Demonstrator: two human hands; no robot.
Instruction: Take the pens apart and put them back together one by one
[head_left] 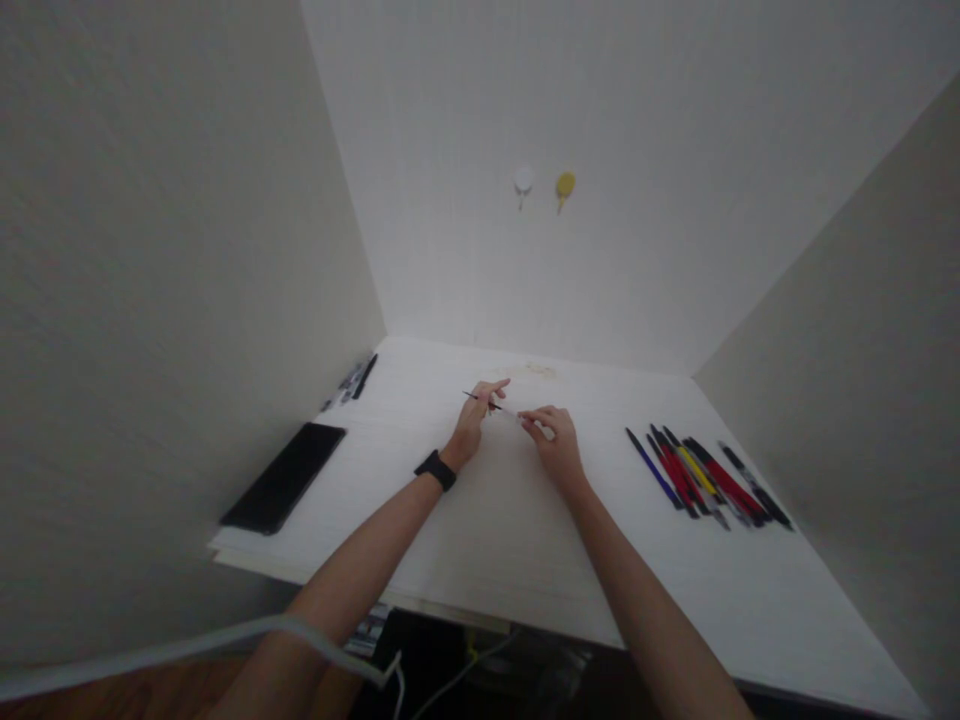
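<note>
Over the middle of the white table (525, 540), my left hand (474, 420) pinches the dark end of a thin pen (489, 403). A black band sits on that wrist. My right hand (553, 440) is closed on the pen's pale other end, a little to the right. The two hands nearly touch. What exactly the right fingers grip is small and hard to make out.
A row of several pens (705, 477) in blue, red, yellow and black lies at the right. A black phone (285, 477) rests at the left edge, with a few dark pens (357, 381) beyond it. Walls close in on three sides; two hooks (544, 186) hang on the back wall.
</note>
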